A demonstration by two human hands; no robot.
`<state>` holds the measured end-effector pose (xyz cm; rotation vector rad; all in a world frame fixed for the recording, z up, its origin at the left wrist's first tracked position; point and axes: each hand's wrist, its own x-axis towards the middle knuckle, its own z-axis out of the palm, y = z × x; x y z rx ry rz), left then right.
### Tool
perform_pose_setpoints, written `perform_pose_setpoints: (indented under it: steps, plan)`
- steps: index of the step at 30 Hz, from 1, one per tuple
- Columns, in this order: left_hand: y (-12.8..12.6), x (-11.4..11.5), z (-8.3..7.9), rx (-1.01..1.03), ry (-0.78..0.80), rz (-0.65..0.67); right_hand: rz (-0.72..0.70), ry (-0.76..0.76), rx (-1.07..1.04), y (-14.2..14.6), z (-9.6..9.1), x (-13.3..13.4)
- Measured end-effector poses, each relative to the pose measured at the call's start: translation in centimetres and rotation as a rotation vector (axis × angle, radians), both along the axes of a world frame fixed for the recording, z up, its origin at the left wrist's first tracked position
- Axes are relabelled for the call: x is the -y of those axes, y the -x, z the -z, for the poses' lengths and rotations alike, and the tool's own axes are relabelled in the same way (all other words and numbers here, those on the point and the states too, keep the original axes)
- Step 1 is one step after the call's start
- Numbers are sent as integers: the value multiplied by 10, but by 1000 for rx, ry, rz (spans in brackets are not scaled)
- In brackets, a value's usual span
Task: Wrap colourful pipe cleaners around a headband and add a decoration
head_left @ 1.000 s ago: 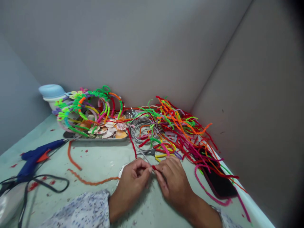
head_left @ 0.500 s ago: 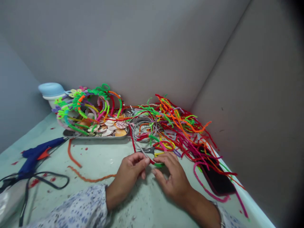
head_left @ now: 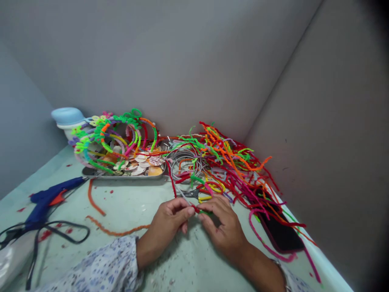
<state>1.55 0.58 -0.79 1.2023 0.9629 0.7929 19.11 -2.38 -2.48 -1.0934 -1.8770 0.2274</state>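
My left hand (head_left: pixel 173 221) pinches a grey wire (head_left: pixel 184 197) between thumb and forefinger. Fuzzy red pipe cleaner (head_left: pixel 196 209) sits around the wire at my left fingertips. Close beside it, my right hand (head_left: pixel 223 223) has its thumb and fingers curled together at the red-and-green pipe cleaner; a green length (head_left: pixel 206 213) shows under those fingers. The wire runs up toward a loop with red, green and pink wrapping (head_left: pixel 198 179). Just beyond my hands lie scissors (head_left: pixel 190 194) with red and yellow handles, partly covered by that loop.
A metal tray (head_left: pixel 130 177) holds seashells and pipe-cleaner hoops (head_left: pixel 121 117). Behind it stands a blue-lidded container (head_left: pixel 68 117). A blue glue gun (head_left: pixel 45 200) with a cord lies left. Coiled wire (head_left: pixel 179 162), loose pipe cleaners (head_left: pixel 231 152) and a phone (head_left: pixel 281 231) are right.
My right thumb and fingertips have come in closer to the red pipe cleaner and the left fingertips. The view has shifted slightly; the things on the table stay put.
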Motion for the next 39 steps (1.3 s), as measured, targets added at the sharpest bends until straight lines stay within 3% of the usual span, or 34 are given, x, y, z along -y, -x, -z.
perform_pose_setpoints:
  steps: [14,21,29,34,39]
  plan:
    - [-3,1,3,-50,-48,4,-3,-58,75,2,0,2]
    - [-6,6,7,-112,-149,-56,-2,-93,109,2,0,2]
    - [-2,10,0,-303,-265,-107,26,-122,180,5,0,4]
    - [-3,12,2,-324,-305,-88,19,-153,193,8,-2,5]
    - [-1,22,1,-268,-483,-108,134,-184,102,5,-3,3]
